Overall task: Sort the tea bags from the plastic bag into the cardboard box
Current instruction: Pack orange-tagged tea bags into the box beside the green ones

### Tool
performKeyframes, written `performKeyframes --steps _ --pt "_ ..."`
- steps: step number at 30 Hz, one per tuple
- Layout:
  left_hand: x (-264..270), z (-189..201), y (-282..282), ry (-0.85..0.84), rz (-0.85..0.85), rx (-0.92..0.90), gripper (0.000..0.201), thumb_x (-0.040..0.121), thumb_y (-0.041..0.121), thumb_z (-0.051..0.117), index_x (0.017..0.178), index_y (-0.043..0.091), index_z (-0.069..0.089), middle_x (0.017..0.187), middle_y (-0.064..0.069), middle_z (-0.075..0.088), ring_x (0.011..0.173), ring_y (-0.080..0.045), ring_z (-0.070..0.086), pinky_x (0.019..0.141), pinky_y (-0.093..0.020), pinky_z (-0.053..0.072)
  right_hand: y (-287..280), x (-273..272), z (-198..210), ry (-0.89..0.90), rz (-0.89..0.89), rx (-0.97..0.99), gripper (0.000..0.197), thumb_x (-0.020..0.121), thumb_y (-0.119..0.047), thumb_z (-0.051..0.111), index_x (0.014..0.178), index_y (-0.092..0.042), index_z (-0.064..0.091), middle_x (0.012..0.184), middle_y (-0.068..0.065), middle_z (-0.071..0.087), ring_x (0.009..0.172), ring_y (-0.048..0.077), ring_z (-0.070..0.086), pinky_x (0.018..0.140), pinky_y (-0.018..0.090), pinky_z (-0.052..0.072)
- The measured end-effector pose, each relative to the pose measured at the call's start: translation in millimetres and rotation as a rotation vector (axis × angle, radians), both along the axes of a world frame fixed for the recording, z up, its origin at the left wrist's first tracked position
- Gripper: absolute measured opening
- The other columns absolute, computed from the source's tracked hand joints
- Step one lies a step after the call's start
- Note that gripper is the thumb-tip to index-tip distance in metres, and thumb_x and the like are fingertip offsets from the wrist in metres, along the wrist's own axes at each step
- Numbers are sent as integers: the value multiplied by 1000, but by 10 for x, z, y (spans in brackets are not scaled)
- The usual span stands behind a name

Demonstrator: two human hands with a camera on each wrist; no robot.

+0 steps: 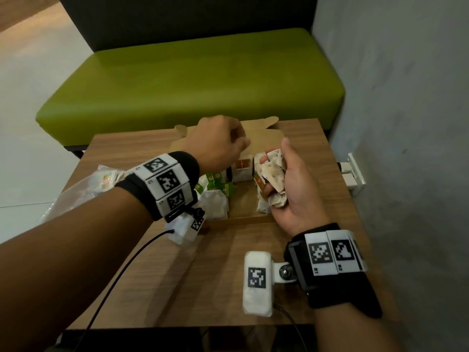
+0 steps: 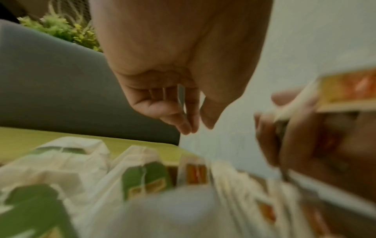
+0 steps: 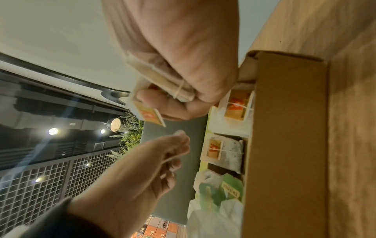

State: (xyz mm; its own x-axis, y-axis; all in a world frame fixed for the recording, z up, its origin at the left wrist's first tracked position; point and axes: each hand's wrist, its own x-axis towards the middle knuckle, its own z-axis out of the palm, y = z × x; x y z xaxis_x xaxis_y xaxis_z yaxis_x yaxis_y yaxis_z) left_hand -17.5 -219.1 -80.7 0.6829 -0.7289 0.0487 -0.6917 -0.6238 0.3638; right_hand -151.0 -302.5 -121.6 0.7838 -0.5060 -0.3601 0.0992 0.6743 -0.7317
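nearest the viewer, the right hand (image 1: 286,181) hangs palm-up over the right end of the cardboard box (image 1: 272,137), its fingers curled round a crumpled bunch of tea bags (image 1: 272,174); from the right wrist an orange tag (image 3: 149,115) sticks out of that bunch toward the other hand. below it, the orange-tagged bags (image 3: 236,109) stand in the box's right part and the green-tagged bags (image 1: 215,184) crowd the left. just beyond, the left hand (image 1: 220,143) hovers above the box's middle, fingers drooping with the tips drawn near each other but gripping nothing that shows — its wrist view is blurred. the bunch lies to the right of the left hand, close but apart, with the tag's long axis pointing across the gap, so the left hand looks best placed to pluck one bag and drop it into a row. off at the table's (image 1: 228,275) left edge lies the plastic bag (image 1: 83,186).
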Motion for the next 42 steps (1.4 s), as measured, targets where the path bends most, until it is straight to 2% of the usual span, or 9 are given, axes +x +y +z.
performKeyframes --steps 2,8,11,16,22,27,36,39,42 --pt "-99 145 47 147 -53 -95 35 97 49 53 89 20 72 84 5 72 75 -10 65 70 -34 55 -8 10 17 7 -14 42 35 102 -47 51 96 -14 64 74 3 65 51 9 58 36 18 40" --pt "-369 415 196 378 -188 -103 43 82 60 64 84 17 69 67 8 63 55 -3 53 51 -19 44 22 43 60 -19 -31 94 42 104 -48 44 109 -12 64 76 5 64 51 9 56 35 18 39" --pt "-381 390 197 340 -195 -25 33 78 48 77 90 19 69 75 4 69 53 2 53 47 -13 39 63 59 83 -1 -49 64 41 104 -49 43 108 -13 61 70 2 64 47 8 58 35 19 40" --pt "-313 409 247 458 -141 -112 13 82 26 79 83 16 71 73 0 69 62 -9 58 60 -31 48 95 92 97 50 -65 -13 41 105 -45 46 116 -9 62 85 6 66 53 9 61 37 20 41" --pt "-257 448 327 457 -83 -199 7 89 17 70 84 12 68 90 -9 69 54 2 50 57 -22 39 95 87 106 25 -32 17 47 104 -45 48 126 -6 62 79 5 68 47 8 57 36 19 41" --pt "-153 395 410 627 -19 -453 11 94 7 63 84 12 61 80 -2 67 77 -16 66 66 -25 54 71 66 104 -23 -14 49 41 99 -50 55 83 -14 64 64 0 57 44 7 48 33 18 34" --pt "-148 281 485 496 -118 -432 5 94 16 66 89 14 63 79 5 67 73 -10 60 65 -24 48 158 36 141 -100 96 -135 9 94 -28 67 91 -19 67 68 -2 54 45 4 44 32 15 30" --pt "-160 297 506 479 -54 -424 12 95 27 63 90 16 65 83 5 65 74 -8 57 66 -24 47 170 54 120 -102 23 -265 3 91 -10 70 91 -14 69 78 4 66 53 4 58 42 17 44" --pt "-158 345 506 520 15 -439 25 97 44 55 91 22 65 81 6 61 68 -8 53 60 -24 44 171 87 61 -99 -39 -438 9 87 -6 75 91 -15 74 98 12 75 88 20 71 73 34 58"
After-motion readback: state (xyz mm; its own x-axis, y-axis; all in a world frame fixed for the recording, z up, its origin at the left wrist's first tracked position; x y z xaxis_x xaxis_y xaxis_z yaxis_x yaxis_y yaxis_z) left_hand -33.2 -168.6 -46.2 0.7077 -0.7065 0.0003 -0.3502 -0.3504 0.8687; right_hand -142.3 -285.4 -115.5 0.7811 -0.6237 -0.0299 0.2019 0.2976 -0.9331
